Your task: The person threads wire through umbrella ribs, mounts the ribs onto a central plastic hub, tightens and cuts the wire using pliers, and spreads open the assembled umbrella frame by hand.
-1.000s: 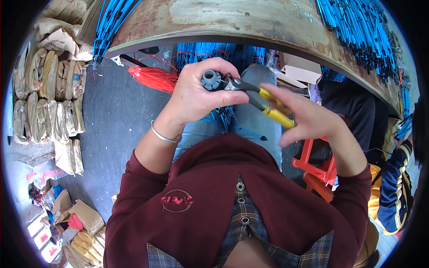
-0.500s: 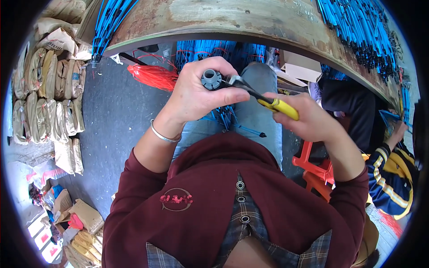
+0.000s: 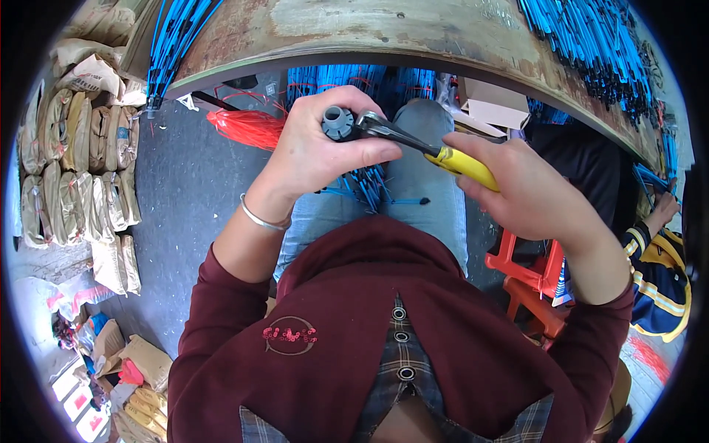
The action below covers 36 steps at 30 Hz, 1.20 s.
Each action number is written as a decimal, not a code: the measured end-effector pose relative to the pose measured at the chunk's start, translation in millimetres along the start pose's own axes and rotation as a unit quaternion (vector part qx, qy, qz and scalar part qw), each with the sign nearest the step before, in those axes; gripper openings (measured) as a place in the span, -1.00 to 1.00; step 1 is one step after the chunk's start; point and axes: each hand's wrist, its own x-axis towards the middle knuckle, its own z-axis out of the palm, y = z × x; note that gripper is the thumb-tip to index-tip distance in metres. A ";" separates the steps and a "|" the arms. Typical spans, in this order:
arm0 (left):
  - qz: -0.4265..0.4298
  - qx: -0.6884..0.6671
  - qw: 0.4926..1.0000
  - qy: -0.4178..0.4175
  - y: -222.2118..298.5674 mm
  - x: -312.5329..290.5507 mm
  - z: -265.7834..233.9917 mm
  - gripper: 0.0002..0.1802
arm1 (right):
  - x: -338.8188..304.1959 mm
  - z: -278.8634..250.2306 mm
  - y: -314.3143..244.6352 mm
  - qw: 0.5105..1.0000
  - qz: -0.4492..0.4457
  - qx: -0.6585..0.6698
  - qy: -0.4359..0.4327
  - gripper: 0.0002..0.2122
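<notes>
My left hand (image 3: 310, 144) is curled around a grey notched plastic hub (image 3: 337, 124) with a round hole, its thumb stretched out below. My right hand (image 3: 517, 181) grips pliers (image 3: 473, 167) by their yellow handles. The dark metal jaws of the pliers meet a black part beside the hub, between the left thumb and fingers. What the jaws hold there is too small to make out. Under the hands, a bundle of thin blue rods with black ends (image 3: 369, 184) hangs over my lap; one rod sticks out to the right.
A worn wooden table (image 3: 325, 18) spans the far side, with heaps of blue rods (image 3: 583, 52) on it. Red plastic strands (image 3: 247, 129) hang below its edge. An orange-red stool (image 3: 517, 269) and a co-worker's striped sleeve (image 3: 650, 288) are at right; wrapped bundles (image 3: 81, 133) are stacked left.
Both hands have shifted slightly left with the hub and pliers. The right forearm has swung outward, and the plier head is turned so that its jaws show more plainly.
</notes>
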 end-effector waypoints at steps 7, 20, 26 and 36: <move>-0.073 -0.184 0.980 0.009 -13.9 -4.7 3.5 -0.51 | 10.7 49.9 51.0 0.807 -0.141 0.571 0.055 -0.67; -0.086 -0.205 0.975 0.013 -16.1 -8.5 6.0 -0.60 | 36.8 42.9 58.2 0.758 -0.291 -0.351 0.467 -0.37; -0.085 -0.212 0.973 0.028 -17.1 -7.5 7.6 -0.58 | 19.3 40.7 38.0 0.891 -0.213 -0.222 0.333 -0.39; -0.059 -0.106 0.993 0.006 -4.7 -6.8 16.3 -0.57 | -2.6 13.8 20.9 0.918 -0.192 -0.241 0.248 -0.43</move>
